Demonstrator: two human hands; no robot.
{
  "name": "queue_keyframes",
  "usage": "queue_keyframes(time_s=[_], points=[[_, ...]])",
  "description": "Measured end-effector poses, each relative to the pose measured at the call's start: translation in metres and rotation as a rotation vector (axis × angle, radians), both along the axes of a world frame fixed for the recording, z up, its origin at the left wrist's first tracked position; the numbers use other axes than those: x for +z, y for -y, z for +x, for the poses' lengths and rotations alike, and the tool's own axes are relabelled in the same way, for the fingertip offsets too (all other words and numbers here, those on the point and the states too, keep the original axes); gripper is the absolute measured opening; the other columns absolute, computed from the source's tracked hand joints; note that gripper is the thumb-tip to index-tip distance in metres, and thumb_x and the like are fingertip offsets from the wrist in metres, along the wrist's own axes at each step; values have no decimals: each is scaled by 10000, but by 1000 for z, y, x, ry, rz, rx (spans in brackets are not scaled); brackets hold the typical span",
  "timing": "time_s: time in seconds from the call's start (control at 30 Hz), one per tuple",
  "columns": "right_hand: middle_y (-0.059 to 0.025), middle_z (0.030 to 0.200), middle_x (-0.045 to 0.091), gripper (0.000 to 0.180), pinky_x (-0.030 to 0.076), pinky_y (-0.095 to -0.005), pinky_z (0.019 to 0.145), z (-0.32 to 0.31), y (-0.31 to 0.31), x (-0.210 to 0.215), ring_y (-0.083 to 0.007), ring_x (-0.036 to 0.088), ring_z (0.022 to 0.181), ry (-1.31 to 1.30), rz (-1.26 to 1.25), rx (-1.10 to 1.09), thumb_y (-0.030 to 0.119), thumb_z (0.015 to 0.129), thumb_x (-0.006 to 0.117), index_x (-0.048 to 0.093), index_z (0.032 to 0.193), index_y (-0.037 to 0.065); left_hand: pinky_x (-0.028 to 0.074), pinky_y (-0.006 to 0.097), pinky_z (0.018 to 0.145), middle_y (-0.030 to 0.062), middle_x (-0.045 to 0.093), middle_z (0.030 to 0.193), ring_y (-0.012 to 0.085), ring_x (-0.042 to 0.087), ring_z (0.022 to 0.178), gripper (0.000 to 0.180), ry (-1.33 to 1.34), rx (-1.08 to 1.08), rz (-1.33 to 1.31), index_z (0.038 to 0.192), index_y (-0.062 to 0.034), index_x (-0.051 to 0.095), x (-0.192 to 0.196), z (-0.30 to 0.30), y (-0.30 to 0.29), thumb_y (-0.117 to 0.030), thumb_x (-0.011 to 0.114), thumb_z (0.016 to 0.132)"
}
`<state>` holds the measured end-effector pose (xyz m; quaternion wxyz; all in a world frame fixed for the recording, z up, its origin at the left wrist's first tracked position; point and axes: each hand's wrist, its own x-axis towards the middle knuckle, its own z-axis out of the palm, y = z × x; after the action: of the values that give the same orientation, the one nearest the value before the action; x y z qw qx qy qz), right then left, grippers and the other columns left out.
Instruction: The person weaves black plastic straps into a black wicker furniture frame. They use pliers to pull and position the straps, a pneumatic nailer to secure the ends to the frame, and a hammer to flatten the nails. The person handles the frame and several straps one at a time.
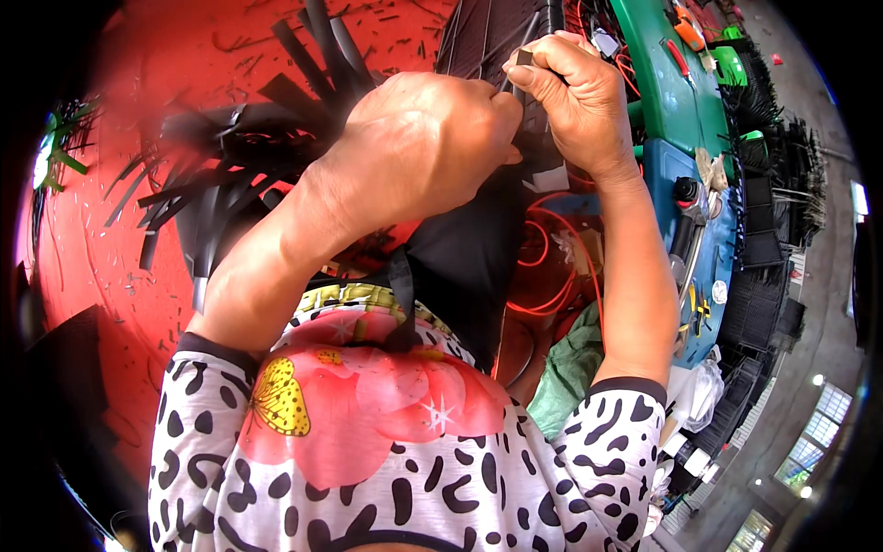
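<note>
My right hand [581, 103] pinches the end of a flat black strip [524, 58] between thumb and fingertips. Just left of it and a little nearer, my left hand [428, 138] is closed in a fist with its back toward me. What its fingers hold is hidden. Behind both hands stands a dark woven piece [478, 37] with crossing strands. Many loose black strips [207, 216] fan out beyond and to the left of my left forearm.
Red flooring [101, 276] littered with dark scraps spreads at the left. A red hose [552, 308] coils below my hands. On the right, a green surface [655, 64] and a blue one [704, 304] carry tools, including a red-handled screwdriver [678, 60]. Stacked black woven pieces [759, 230] stand beyond.
</note>
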<state>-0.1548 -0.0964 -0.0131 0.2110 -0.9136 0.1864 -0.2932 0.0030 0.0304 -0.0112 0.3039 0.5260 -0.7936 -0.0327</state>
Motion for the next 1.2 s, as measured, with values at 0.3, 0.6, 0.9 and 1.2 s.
queue_keyframes(time_s=[0.3, 0.6, 0.9, 1.2], points=[[-35, 751, 590, 108, 317, -442, 959, -1, -16, -6, -212, 584, 811, -155, -97, 5, 192, 806, 613, 623, 779, 88, 477, 358, 584, 65, 548, 710, 231, 596, 633, 198, 8, -51, -85, 853, -73, 565, -14, -9, -5, -192, 670, 735], [-49, 712, 571, 162, 314, -474, 981, 1, -19, 8, -239, 576, 809, -263, -116, -41, 229, 789, 629, 584, 707, 96, 481, 377, 604, 89, 553, 752, 251, 604, 661, 137, 1, -77, -230, 851, -52, 619, -14, -9, -6, -142, 558, 767], [-71, 807, 584, 150, 354, -443, 956, 2, -19, 1, -265, 568, 866, -135, -194, -136, 179, 747, 667, 570, 795, 75, 499, 391, 656, 83, 607, 798, 265, 623, 717, 217, 33, -62, -105, 929, -68, 641, -14, -9, -1, -172, 658, 739], [-139, 893, 632, 328, 492, -341, 708, -26, -23, -31, -248, 593, 724, 371, 914, -373, 149, 758, 689, 581, 1005, -36, 494, 397, 635, 86, 570, 734, 279, 611, 682, 255, 39, -48, -126, 958, -71, 658, -12, -18, 1, -181, 677, 729]])
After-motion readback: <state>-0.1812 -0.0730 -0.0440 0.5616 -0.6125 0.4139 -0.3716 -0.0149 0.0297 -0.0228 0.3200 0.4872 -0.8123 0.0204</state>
